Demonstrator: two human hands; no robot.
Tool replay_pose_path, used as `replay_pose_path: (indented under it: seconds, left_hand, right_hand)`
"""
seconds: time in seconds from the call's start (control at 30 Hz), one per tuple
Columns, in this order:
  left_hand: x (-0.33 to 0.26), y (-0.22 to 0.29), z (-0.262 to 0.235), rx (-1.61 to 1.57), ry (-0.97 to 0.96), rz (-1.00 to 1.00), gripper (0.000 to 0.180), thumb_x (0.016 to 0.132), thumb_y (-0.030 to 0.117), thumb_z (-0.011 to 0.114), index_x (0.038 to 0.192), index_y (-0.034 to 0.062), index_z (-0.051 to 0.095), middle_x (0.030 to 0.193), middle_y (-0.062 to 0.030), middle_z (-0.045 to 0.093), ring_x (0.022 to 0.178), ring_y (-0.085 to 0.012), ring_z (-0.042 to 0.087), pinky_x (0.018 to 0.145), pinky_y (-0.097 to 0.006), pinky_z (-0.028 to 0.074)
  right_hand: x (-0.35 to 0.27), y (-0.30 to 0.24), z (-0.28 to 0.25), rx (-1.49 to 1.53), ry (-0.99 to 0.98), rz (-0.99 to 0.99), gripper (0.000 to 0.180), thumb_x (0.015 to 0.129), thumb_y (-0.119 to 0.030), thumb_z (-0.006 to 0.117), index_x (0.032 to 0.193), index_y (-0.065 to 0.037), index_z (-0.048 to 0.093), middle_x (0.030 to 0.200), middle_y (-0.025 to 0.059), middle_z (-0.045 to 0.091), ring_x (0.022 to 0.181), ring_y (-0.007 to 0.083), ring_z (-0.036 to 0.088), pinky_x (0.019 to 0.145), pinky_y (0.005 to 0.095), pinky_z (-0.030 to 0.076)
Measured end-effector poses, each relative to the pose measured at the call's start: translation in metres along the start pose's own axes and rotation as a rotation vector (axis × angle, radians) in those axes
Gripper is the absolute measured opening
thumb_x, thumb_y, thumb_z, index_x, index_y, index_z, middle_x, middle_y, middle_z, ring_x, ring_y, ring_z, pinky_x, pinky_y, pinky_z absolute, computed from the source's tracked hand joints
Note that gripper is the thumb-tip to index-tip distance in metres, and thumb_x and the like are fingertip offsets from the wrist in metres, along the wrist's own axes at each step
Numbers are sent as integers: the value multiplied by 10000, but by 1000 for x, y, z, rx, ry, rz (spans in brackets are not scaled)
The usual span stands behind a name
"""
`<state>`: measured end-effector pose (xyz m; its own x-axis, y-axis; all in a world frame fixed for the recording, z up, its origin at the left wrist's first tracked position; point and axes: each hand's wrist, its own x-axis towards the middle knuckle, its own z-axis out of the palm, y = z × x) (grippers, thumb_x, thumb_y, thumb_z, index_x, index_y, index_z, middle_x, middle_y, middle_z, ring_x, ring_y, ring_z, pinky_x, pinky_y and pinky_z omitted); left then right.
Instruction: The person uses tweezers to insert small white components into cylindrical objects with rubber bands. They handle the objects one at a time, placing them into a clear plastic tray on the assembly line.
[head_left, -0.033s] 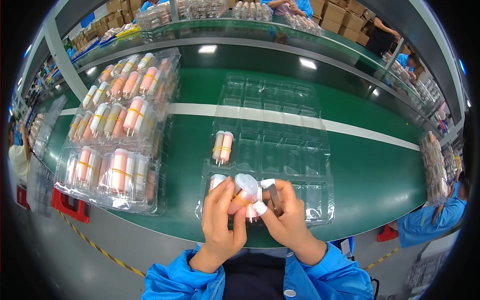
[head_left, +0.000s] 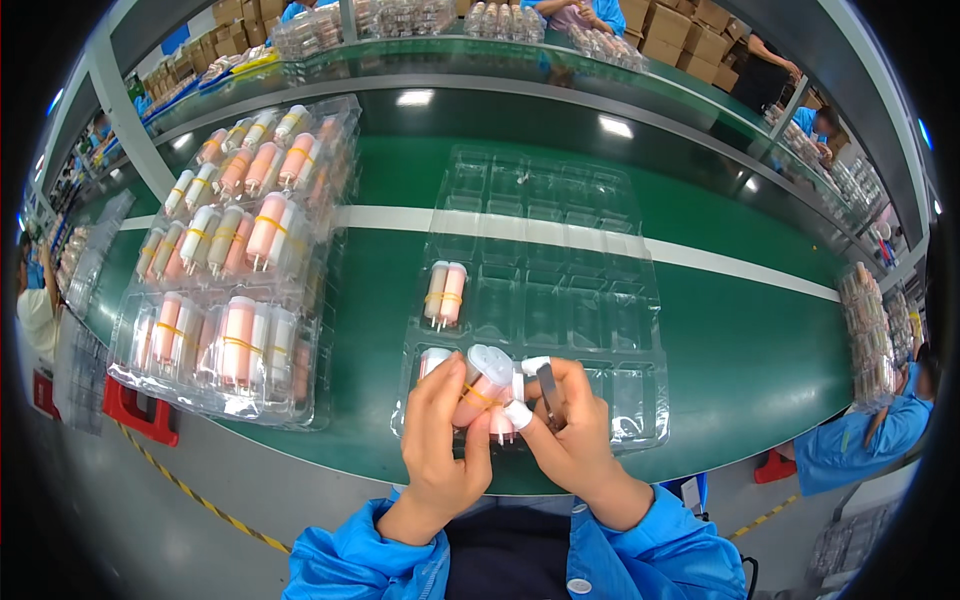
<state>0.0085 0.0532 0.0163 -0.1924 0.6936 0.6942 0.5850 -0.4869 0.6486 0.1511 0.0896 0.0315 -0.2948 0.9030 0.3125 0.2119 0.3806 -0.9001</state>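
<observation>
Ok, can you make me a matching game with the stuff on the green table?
Things:
1. pink tubes
2. clear tray
3. full trays
4. tweezers

Places:
A. stacked on the left
B. in the right hand
C. held by both hands, left hand too
D. in the middle, mostly empty

Pairs: 1-C, 2-D, 3-A, 4-B

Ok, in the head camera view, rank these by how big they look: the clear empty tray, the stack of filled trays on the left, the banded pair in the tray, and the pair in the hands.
1. Clear empty tray and stack of filled trays: too alike to rank.
2. Pair in the hands, though nearness to the camera may enlarge it.
3. Banded pair in the tray.
</observation>
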Motion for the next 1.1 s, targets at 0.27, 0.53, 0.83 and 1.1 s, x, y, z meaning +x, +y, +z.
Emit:
replay_pose_path:
  seconds: [0.27, 0.53, 0.83, 1.1]
  left_hand:
    - [0, -4, -5, 36, 61, -57, 485, 776, 63, 670, 1216, -70, 513, 1169, -200, 600, 958, -327, 579, 845, -401, 436]
    - [7, 8, -7, 99, -3, 40, 497, 719, 100, 732, 1168, -38, 568, 1131, -169, 626, 868, -277, 584, 755, -355, 422]
    - [9, 26, 27, 287, -351, 165, 563, 665, 344, 771, 1123, 58, 614, 1163, -113, 568, 934, -266, 536, 771, -386, 396]
    - [-6, 24, -6, 347, -161, 266, 387, 720, 267, 729, 1077, 137, 657, 1183, -52, 586, 1011, -202, 533, 962, -410, 274]
  right_hand:
    - [2, -14, 1, -93, 8, 85, 446, 796, -104, 737, 1113, 18, 448, 721, 33, 544, 489, 26, 459, 434, 213, 349]
    - [-7, 5, -12, 442, 172, -40, 197, 968, -174, 493, 963, 5, 576, 916, 74, 551, 645, 78, 501, 556, 213, 405]
    - [-13, 13, -39, 296, 580, -60, 412, 1012, -412, 366, 861, -58, 513, 852, 1, 469, 550, 21, 355, 452, 170, 257]
    - [-30, 31, -97, 498, 613, 51, 147, 962, -185, 540, 948, -42, 513, 756, 11, 503, 535, 50, 425, 430, 178, 315]
